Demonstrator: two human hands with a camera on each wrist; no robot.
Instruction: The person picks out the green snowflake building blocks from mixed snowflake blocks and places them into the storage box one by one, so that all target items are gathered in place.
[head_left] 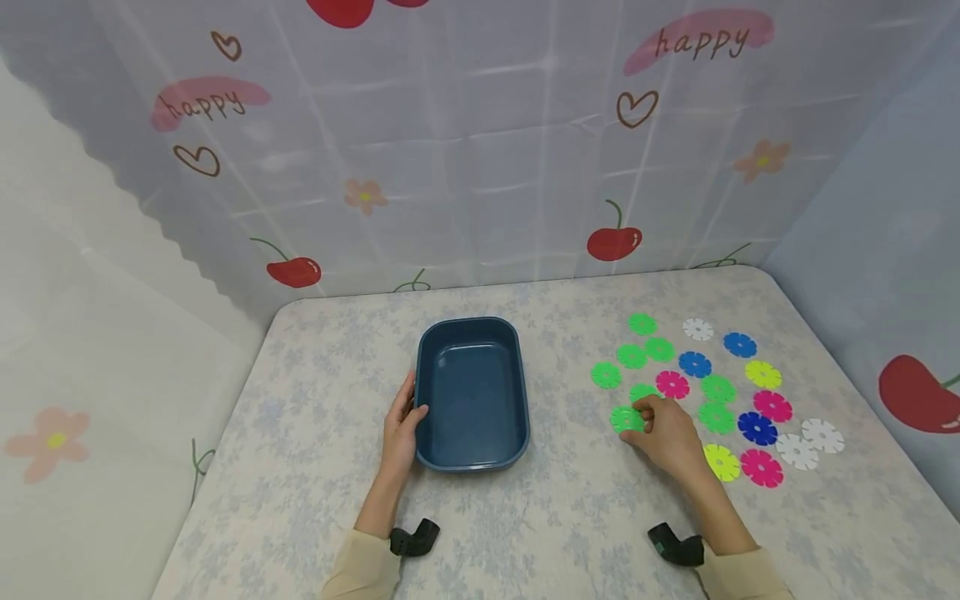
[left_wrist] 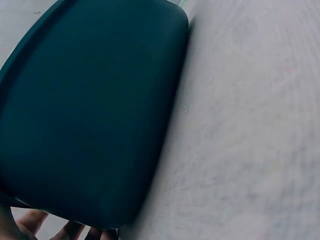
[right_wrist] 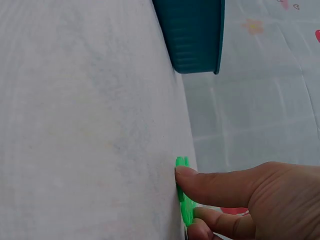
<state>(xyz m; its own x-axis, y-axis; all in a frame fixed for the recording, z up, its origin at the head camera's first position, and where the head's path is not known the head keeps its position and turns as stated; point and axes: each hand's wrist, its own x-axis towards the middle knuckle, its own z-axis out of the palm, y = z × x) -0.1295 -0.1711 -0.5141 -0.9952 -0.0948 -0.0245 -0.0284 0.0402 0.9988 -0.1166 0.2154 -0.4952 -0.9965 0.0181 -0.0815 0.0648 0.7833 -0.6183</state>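
My left hand [head_left: 400,429] holds a dark blue rectangular tray [head_left: 472,461] by its left side, thumb hooked over the rim and fingers along the outer wall. In the left wrist view, fingertips [left_wrist: 70,230] show under the tray's edge. At the right, my right hand [head_left: 667,437] pinches a green notched plastic disc [head_left: 625,419] between thumb and fingers, close to the tabletop. The right wrist view shows the thumb against this green disc [right_wrist: 186,202], with fingers curled on its other side. Another green disc [head_left: 643,392] lies partly hidden by the hand.
Several notched discs in green, pink, blue, yellow and white lie flat around and beyond the right hand, among them a pink disc [head_left: 762,468] and a white disc [head_left: 697,329]. A patterned cloth covers the table [head_left: 322,400]. Printed curtains [head_left: 480,167] enclose its back and sides.
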